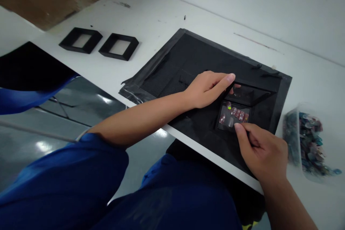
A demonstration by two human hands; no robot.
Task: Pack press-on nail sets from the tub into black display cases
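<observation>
A small black hinged case (227, 127) stands open on a black mat (167, 73). In its tray lies a set of pinkish-red press-on nails (237, 113), with one greenish-yellow shiny spot near the upper left. The raised lid (248, 95) has a glossy inner face that reflects fingers. My left hand (207, 88) grips the lid's left end, thumb along its top edge, other fingers partly hidden. With thumb and curled fingers, my right hand (262, 147) holds the near right corner of the tray part.
Two black rectangular frames (118, 46) sit at the left on the white table (156, 18). A clear plastic tub (299, 140) full of colourful small pieces stands close to my right hand. Behind the table rises a white wall; a brown board leans at the upper left.
</observation>
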